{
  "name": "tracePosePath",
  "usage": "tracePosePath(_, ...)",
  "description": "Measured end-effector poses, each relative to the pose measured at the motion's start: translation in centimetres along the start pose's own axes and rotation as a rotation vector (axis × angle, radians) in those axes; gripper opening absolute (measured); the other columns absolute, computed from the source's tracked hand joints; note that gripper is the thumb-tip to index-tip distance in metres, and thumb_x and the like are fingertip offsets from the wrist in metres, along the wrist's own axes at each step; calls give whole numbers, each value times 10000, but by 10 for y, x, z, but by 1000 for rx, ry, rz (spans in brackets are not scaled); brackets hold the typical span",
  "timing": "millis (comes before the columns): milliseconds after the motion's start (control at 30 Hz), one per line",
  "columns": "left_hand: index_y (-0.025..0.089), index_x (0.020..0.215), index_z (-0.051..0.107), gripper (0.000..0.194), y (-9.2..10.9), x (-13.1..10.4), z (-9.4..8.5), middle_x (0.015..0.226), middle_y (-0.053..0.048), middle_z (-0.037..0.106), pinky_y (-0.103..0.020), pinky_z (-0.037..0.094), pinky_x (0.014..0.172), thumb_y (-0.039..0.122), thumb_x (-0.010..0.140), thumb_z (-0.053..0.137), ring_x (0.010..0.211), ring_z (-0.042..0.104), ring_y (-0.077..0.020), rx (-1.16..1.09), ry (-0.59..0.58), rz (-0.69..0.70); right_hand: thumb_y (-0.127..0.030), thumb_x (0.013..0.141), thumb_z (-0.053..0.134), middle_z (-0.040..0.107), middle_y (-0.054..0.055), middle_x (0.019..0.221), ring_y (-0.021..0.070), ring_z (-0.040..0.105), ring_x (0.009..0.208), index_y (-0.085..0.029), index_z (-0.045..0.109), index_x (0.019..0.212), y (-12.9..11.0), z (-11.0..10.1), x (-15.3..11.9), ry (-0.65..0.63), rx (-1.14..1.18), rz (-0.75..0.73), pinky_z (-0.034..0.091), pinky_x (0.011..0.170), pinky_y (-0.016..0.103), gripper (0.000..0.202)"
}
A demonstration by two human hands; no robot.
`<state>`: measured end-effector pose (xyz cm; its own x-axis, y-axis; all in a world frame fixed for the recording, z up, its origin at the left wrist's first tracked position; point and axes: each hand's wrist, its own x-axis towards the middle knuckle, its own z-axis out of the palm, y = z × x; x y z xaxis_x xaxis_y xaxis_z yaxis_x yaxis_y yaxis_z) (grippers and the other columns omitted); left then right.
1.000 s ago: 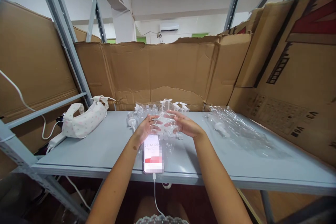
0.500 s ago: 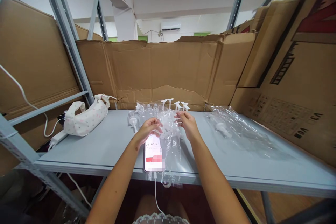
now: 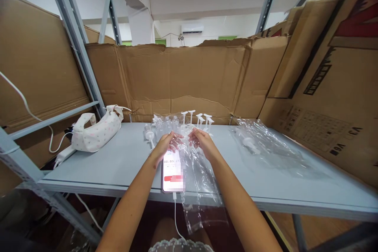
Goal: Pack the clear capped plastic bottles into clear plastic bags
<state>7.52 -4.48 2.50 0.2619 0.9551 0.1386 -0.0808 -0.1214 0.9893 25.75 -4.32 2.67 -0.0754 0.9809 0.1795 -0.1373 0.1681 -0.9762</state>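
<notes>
Readable writing first: the phone (image 3: 172, 170) lying on the shelf (image 3: 118, 165) shows a timer, something like 00:03:2x, last digit too fuzzy to call, with a blurred red patch under it. The carton (image 3: 330, 118) at 3 o'clock has upside-down print; "V" and "A6"-ish characters is all I can make out, the rest is too small.

Hands: both sit close together just past the phone's far end, fingers curled in. The left hand (image 3: 164, 147) and right hand (image 3: 203, 144) each pinch the top edge of a clear bag (image 3: 198, 181), fingertips nearly meeting. Neither is spread flat.

The bag is a long floppy sleeve, long axis running 12 to 6. Its top end is up at the hands, and the bottom end drapes over the shelf's front edge and hangs below it, toward the person. It lies just right of the phone, overlapping its edge a bit.

At 12 o'clock behind the hands is a row of small pumps (image 3: 196, 118) standing upright against the cardboard. More crumpled plastic (image 3: 265, 145) sits at 2 o'clock, and a spotted pouch (image 3: 96, 132) at 10 o'clock.
</notes>
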Motion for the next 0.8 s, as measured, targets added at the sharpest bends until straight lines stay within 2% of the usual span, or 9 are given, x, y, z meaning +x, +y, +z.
tracePosePath(133,123,972,694,511,3,-1,2,863,-102,684,-236,406,520,575,789,541,582,560,-127,-17,64,24,-600,647,640,568,16,595,111,473,492,-185,579,637,4,-2,4,70,10,-29,295,441,248,419)
tracePosePath(333,121,1008,696,517,8,-3,1,944,-117,689,-254,448,567,563,798,530,695,584,-164,-17,121,52,-563,657,635,554,9,615,100,462,484,-179,620,657,3,-2,3,76,-14,-45,282,433,241,385)
tracePosePath(433,129,1013,694,468,7,-3,0,929,-111,690,-254,446,555,521,811,538,672,586,-157,-36,105,77,-543,664,633,582,18,657,107,488,501,-180,646,716,0,-3,1,63,-34,-44,288,439,242,366)
tracePosePath(533,128,936,702,393,5,-2,0,849,-102,689,-251,438,540,467,822,539,610,587,-140,-47,85,88,-527,677,629,606,27,706,119,525,531,-187,648,773,-3,-3,-1,45,-27,-65,293,450,242,354)
tracePosePath(700,129,868,706,344,7,-3,1,802,-96,693,-251,439,550,430,819,548,604,607,-150,-24,94,59,-520,672,658,556,2,615,113,497,536,-188,562,629,-3,-1,-3,-14,-40,-86,308,478,246,349)
tracePosePath(800,136,955,700,376,11,-5,-1,870,-108,703,-291,478,620,451,805,558,689,641,-195,-115,39,25,-492,688,659,520,-12,590,106,457,538,-193,530,597,-2,0,-4,-24,-43,-106,296,485,244,339)
